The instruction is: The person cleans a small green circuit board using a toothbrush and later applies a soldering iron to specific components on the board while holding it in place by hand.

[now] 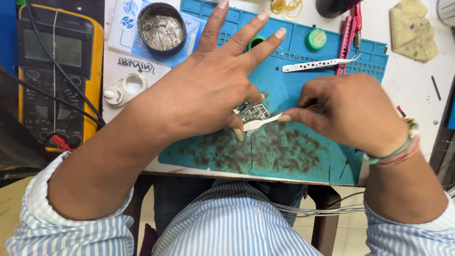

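Note:
A small green circuit board (254,113) lies on the blue work mat (294,151). My left hand (204,90) presses down on the board's left side with thumb and lower fingers, while its other fingers spread out toward the far side. My right hand (350,111) holds a pair of tweezers (259,123) whose pale tip touches the board's lower edge. Most of the board is hidden under my left hand.
A yellow multimeter (57,71) with leads sits at the left. A round tin of metal wool (161,28), a white cap (124,89), a second pair of tweezers (318,64), green caps (316,39), a pink tool (348,35) and a tan sponge (412,31) lie around.

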